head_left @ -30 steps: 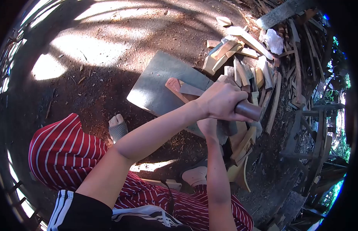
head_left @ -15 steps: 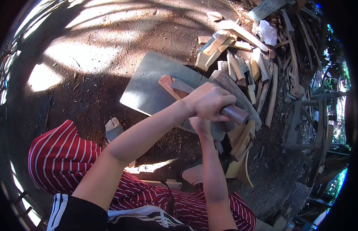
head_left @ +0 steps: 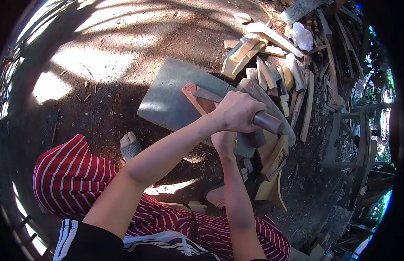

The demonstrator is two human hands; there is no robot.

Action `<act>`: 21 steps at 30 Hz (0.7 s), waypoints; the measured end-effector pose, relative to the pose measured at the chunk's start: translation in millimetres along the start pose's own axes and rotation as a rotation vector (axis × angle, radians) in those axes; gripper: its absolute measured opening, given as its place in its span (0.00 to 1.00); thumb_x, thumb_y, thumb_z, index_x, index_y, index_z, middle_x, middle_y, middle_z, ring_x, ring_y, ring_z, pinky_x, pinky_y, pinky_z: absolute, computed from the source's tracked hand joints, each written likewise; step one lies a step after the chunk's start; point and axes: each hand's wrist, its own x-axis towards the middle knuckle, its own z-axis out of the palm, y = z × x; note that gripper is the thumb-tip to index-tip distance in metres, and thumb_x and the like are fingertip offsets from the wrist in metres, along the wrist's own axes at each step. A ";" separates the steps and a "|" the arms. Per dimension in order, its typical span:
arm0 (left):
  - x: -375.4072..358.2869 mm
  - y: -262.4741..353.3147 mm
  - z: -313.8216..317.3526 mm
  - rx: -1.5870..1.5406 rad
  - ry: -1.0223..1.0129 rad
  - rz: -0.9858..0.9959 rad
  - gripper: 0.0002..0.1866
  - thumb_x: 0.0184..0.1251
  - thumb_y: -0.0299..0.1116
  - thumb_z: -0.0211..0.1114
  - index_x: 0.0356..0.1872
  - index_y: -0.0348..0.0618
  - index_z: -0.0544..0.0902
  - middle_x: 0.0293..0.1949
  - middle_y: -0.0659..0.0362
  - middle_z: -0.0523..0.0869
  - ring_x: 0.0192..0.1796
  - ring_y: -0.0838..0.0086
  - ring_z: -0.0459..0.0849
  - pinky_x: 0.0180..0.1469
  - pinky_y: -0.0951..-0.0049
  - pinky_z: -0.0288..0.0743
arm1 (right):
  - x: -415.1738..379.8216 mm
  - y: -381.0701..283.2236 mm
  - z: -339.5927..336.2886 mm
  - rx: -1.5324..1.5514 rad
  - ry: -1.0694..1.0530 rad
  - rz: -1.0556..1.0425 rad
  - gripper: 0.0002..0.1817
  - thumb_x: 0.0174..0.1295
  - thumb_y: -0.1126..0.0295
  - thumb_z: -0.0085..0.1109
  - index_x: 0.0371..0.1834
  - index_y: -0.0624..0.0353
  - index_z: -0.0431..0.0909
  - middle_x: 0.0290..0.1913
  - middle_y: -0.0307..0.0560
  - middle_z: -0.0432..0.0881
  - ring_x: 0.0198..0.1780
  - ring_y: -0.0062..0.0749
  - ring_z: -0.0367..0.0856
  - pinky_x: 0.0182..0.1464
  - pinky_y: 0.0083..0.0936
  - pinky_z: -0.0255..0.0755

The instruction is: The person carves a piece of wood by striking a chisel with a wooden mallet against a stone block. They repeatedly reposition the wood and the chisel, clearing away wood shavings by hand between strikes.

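Observation:
My left hand (head_left: 241,111) is wrapped round the dark cylindrical handle (head_left: 268,123) of a bladed tool. Its flat blade (head_left: 209,95) points up and left, resting along a piece of wood (head_left: 191,96) with a reddish end. Under the left hand is my right hand (head_left: 223,141), its fingers mostly hidden; it is closed at the wood, though its exact grip is covered. The wood lies over a grey flat slab (head_left: 167,93) on the ground.
Cut wood pieces (head_left: 265,76) are heaped beyond a curved log (head_left: 271,102). More offcuts (head_left: 271,158) lie right of the hands. A sandalled foot (head_left: 130,145) is at the left, and a white plastic bag (head_left: 302,37) at upper right.
The blade and wood have shifted slightly right at their far end. The handle has turned a little and risen, and my right hand has moved slightly left, showing more below the left one.

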 end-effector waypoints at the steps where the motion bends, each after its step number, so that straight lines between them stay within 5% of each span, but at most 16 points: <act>1: -0.1 -1.5 0.7 -0.003 0.006 0.014 0.14 0.41 0.41 0.72 0.25 0.48 0.77 0.24 0.58 0.83 0.31 0.54 0.83 0.32 0.56 0.74 | -0.3 1.3 1.3 0.001 -0.002 0.005 0.28 0.67 0.68 0.60 0.70 0.52 0.66 0.64 0.49 0.76 0.64 0.35 0.75 0.61 0.32 0.67; 9: -12.0 -4.3 8.5 0.019 -0.008 0.057 0.13 0.39 0.39 0.72 0.24 0.49 0.77 0.24 0.59 0.83 0.31 0.55 0.84 0.32 0.58 0.74 | -3.0 -5.3 1.0 -0.094 0.066 -0.001 0.23 0.65 0.68 0.63 0.62 0.57 0.69 0.62 0.50 0.75 0.65 0.33 0.73 0.62 0.33 0.67; 12: -15.4 -4.7 9.4 0.018 -0.002 0.091 0.13 0.38 0.38 0.72 0.24 0.49 0.77 0.24 0.60 0.83 0.31 0.56 0.83 0.31 0.59 0.74 | -8.0 -1.2 -18.6 0.183 0.109 0.015 0.22 0.65 0.67 0.62 0.61 0.60 0.69 0.62 0.53 0.73 0.66 0.35 0.72 0.62 0.36 0.67; 15: -18.7 -7.2 5.3 -0.068 0.056 0.107 0.13 0.37 0.37 0.73 0.24 0.48 0.78 0.24 0.59 0.83 0.30 0.56 0.83 0.31 0.59 0.74 | 1.9 21.9 -69.2 0.483 0.091 0.034 0.32 0.56 0.69 0.68 0.64 0.59 0.64 0.58 0.53 0.72 0.63 0.39 0.73 0.58 0.39 0.70; 17: -16.3 -4.4 1.8 -0.030 0.023 0.089 0.13 0.37 0.36 0.73 0.23 0.47 0.78 0.23 0.58 0.82 0.29 0.56 0.83 0.31 0.60 0.74 | -5.5 69.9 -72.8 -0.556 0.439 -0.002 0.34 0.55 0.69 0.67 0.65 0.60 0.63 0.56 0.56 0.73 0.59 0.51 0.73 0.55 0.43 0.71; 21: -15.6 -2.0 3.6 -0.031 0.049 0.111 0.13 0.37 0.36 0.73 0.22 0.46 0.78 0.22 0.57 0.82 0.29 0.56 0.83 0.31 0.60 0.73 | -23.4 130.8 -72.1 -0.441 0.074 0.005 0.34 0.57 0.62 0.67 0.64 0.63 0.65 0.58 0.61 0.72 0.53 0.62 0.74 0.50 0.51 0.72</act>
